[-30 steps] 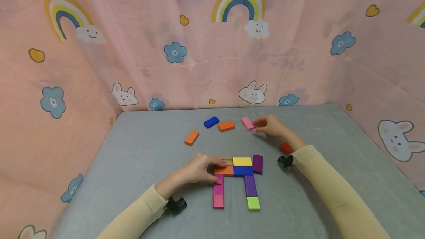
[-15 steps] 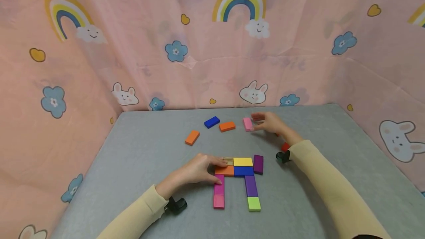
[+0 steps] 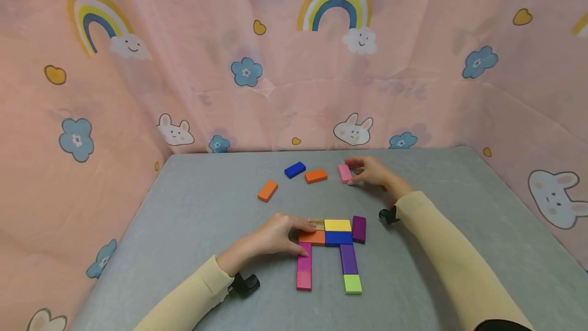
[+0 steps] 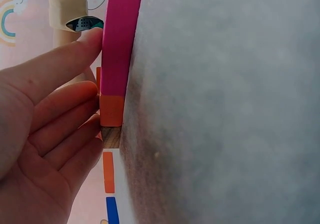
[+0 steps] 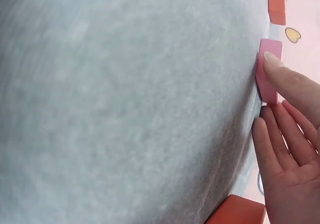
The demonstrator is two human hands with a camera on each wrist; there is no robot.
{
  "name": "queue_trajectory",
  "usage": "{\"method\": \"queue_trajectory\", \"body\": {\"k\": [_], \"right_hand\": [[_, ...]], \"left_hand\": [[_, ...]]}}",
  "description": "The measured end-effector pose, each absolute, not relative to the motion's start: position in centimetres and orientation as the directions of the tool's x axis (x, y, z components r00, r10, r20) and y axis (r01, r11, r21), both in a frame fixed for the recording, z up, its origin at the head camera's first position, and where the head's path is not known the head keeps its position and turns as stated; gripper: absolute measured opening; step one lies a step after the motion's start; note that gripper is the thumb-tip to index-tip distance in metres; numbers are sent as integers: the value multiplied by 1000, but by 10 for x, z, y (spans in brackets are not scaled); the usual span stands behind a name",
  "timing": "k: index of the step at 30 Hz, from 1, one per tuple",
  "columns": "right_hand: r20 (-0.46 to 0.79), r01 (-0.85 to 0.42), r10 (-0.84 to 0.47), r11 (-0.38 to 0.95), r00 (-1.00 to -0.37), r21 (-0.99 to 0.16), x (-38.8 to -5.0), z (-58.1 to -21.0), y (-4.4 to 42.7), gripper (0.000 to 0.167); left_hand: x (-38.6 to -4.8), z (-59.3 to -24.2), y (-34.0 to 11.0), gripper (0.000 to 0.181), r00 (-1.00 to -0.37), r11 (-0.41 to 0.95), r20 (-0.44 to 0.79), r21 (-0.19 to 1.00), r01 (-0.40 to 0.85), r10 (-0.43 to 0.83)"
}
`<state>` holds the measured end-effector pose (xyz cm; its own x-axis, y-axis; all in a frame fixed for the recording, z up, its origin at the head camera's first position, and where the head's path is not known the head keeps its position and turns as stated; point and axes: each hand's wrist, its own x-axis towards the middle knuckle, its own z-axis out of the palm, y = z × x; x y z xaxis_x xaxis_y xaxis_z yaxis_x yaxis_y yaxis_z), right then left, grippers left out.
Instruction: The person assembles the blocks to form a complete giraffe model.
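We hold our right hand [image 3: 373, 171] at the far part of the grey tabletop [image 3: 216, 218], thumb and index finger pinching the light pink rectangular block [image 3: 343, 173] lengthwise; this block lies flat, near the pink printed cloth [image 3: 285, 101]. In the right wrist view our other fingers sit beyond its end, and part of an orange-red block [image 5: 239, 211] shows at the bottom edge.

Our left hand [image 3: 275, 234] rests at the built pattern, fingers relaxed with a wide gap between thumb and index finger. The index fingertip touches the plain wooden block [image 3: 320, 226], and the thumb touches the magenta block [image 3: 304, 263].

Beside the wood lies a yellow block [image 3: 337, 226], with a dark purple block [image 3: 359, 230] just to its right. Below them, an orange block [image 3: 311, 239] meets a blue block [image 3: 339, 238]. From this row run two legs: magenta ending in a rose-pink block [image 3: 303, 280], and a violet block [image 3: 348, 259] ending in a lime green block [image 3: 352, 284]. Left of the light pink piece, we see two loose orange blocks [image 3: 316, 176] and a loose blue block [image 3: 295, 169].
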<state>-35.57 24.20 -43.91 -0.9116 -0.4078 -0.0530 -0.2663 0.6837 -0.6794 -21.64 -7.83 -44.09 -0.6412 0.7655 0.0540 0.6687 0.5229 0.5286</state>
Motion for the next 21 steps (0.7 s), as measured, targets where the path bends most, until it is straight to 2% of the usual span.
{"method": "queue_trajectory", "body": {"k": [8,16,21], "right_hand": [[-43,-265,-396,687,-917,-677,-354,-440,242,66],[-28,-225,-328,705,-944,-673,-342,-436,241,70],[11,-266,-335,731,-942,-629,-328,-434,245,71]], "left_hand": [[-216,-440,-77,53,-640,524,51,525,670,767],[-215,-440,-77,53,-640,524,48,530,667,767],[-215,-439,-78,52,-646,526,46,538,659,762]]}}
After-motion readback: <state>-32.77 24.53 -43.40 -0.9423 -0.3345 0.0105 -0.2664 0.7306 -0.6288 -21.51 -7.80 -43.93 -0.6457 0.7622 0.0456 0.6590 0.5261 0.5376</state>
